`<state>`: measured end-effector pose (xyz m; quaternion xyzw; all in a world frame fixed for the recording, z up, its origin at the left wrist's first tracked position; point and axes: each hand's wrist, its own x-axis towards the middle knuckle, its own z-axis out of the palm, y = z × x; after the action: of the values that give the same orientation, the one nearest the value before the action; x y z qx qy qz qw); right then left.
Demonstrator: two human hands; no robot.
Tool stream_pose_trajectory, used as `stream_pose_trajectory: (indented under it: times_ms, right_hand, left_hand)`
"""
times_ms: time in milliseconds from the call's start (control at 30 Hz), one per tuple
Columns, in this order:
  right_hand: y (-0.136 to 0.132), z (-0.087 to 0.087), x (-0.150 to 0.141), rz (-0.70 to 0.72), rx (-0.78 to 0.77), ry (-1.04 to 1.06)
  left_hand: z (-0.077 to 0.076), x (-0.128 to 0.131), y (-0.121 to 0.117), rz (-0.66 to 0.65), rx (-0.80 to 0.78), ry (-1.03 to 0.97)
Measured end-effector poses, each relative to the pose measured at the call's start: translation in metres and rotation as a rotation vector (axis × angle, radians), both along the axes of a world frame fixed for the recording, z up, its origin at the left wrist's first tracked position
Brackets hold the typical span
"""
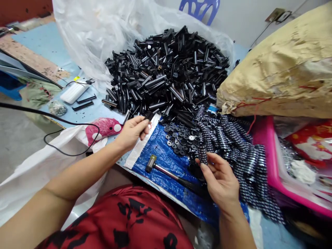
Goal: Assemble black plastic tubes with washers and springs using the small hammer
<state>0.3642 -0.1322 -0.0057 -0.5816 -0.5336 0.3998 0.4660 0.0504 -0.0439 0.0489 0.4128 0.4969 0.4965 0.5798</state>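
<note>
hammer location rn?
In the head view the hammer lies on the blue tarp at lower centre, between the left hand and right hand, just below the loose black washers.

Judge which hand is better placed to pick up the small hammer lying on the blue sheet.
Probably the right hand: it hovers beside the hammer handle's near end. The left hand already pinches a black tube and sits farther up.

No writing, label, brand or number can be read anywhere; the red-and-gold packet (pixel 315 141) at the right shows only blurred shapes, too unclear to make out.
</note>
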Motion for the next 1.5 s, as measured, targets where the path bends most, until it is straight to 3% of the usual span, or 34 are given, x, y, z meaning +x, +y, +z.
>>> stream_pose_trajectory:
  times_ms: [167, 333, 500, 600, 700, 800, 900, 1033, 1100, 1300, 1500]
  right_hand:
    - [-0.020, 0.001, -0.029, 0.088, -0.109, 0.172]
    - [-0.029, -0.004, -0.056, 0.154, -0.177, 0.261]
    - [-0.027, -0.001, -0.054, 0.049, -0.178, 0.205]
    - [-0.027, 0.001, -0.050, 0.125, -0.179, -0.028]
    - [-0.030, -0.001, -0.052, 0.221, -0.060, -0.249]
    - [-0.029, -0.004, -0.059, 0.216, 0.243, -0.471]
    - [-0.022, -0.005, -0.066, 0.180, 0.543, -0.756]
    - [-0.009, -0.006, -0.068, 0.125, 0.593, -0.891]
    - [-0.006, -0.008, -0.067, 0.125, 0.566, -0.889]
    - [-0.010, -0.020, -0.068, 0.129, 0.436, -0.882]
    - [-0.012, -0.023, -0.071, 0.148, 0.372, -0.885]
  left_hand:
    - [0.011, 0.053, -0.021, -0.233, 0.022, -0.034]
    - [0.000, 0.072, -0.027, -0.461, 0.135, 0.111]
    - [-0.016, 0.063, -0.034, -0.415, 0.007, 0.156]
    - [-0.021, 0.063, -0.041, -0.354, -0.089, 0.082]
    - [-0.024, 0.065, -0.046, -0.364, -0.061, 0.085]
    - [-0.022, 0.065, -0.050, -0.380, 0.044, 0.163]
    - [-0.013, 0.064, -0.054, -0.347, 0.281, 0.353]
    - [-0.006, 0.065, -0.060, -0.386, 0.833, 0.708]
    - [-0.010, 0.067, -0.062, -0.398, 1.010, 0.858]
    - [-0.028, 0.067, -0.063, -0.407, 1.057, 0.994]
    - [-0.034, 0.062, -0.062, -0.437, 0.994, 1.010]
